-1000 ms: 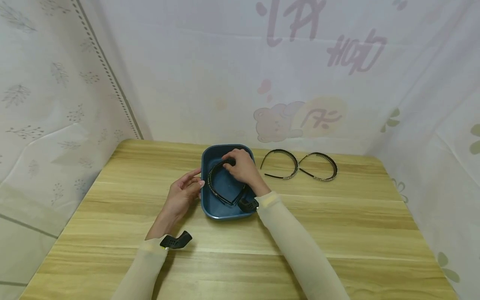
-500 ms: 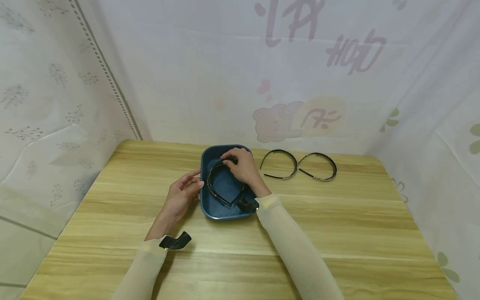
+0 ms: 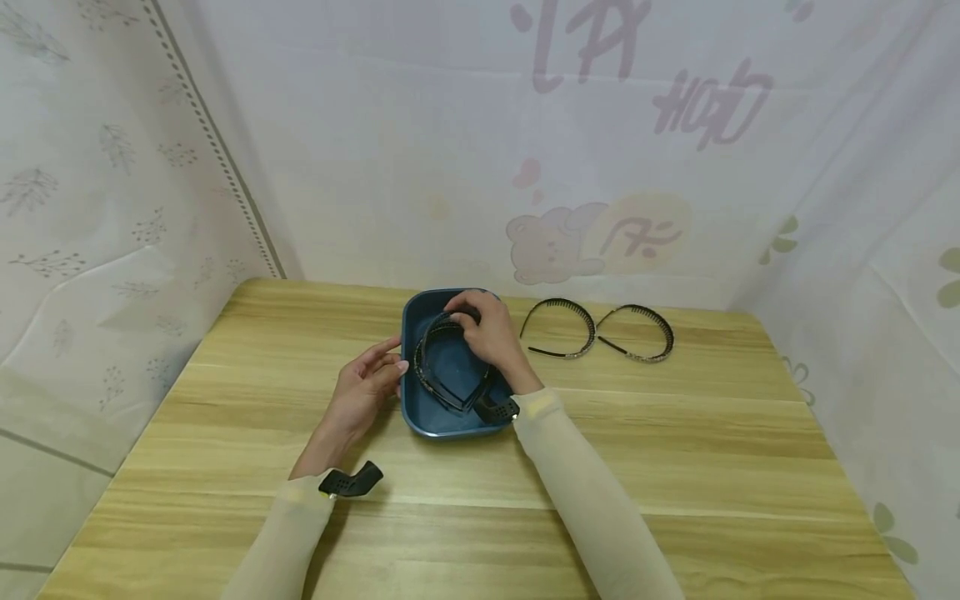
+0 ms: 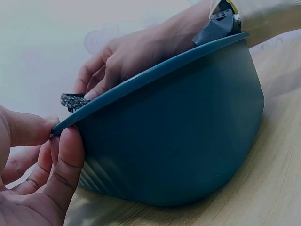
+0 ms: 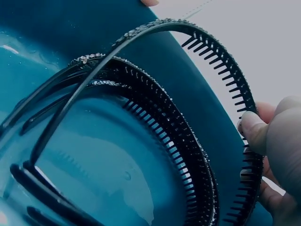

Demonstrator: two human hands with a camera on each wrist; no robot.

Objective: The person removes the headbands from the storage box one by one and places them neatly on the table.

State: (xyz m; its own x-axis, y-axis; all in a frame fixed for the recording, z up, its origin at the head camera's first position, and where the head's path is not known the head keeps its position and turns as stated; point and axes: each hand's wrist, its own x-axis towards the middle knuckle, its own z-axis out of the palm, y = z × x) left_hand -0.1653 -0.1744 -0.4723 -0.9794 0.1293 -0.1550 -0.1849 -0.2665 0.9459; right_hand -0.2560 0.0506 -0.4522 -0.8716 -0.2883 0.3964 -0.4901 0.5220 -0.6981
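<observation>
A deep blue plastic tub (image 3: 438, 434) stands near the table's back edge. My left hand (image 3: 363, 388) pinches its left rim; in the left wrist view the thumb lies on top and a finger below. My right hand (image 3: 489, 337) is over the tub, its thumb and fingers gripping a black toothed headband (image 5: 220, 55) with glittery stones. This headband is lifted at its curved side, while its ends reach low among the other headbands (image 5: 164, 110) stacked in the tub. Their far parts are out of frame in the right wrist view.
To the right of the tub lie two more black toothed headbands, one nearer (image 3: 586, 314) and one farther right (image 3: 667, 330), side by side on the wood-grain table (image 3: 675, 467). A printed white cloth (image 3: 375, 167) hangs behind the table and at both sides.
My right hand has risen a little, and the headband it grips has come up apart from the stack. The left hand has stayed at the tub's rim.
</observation>
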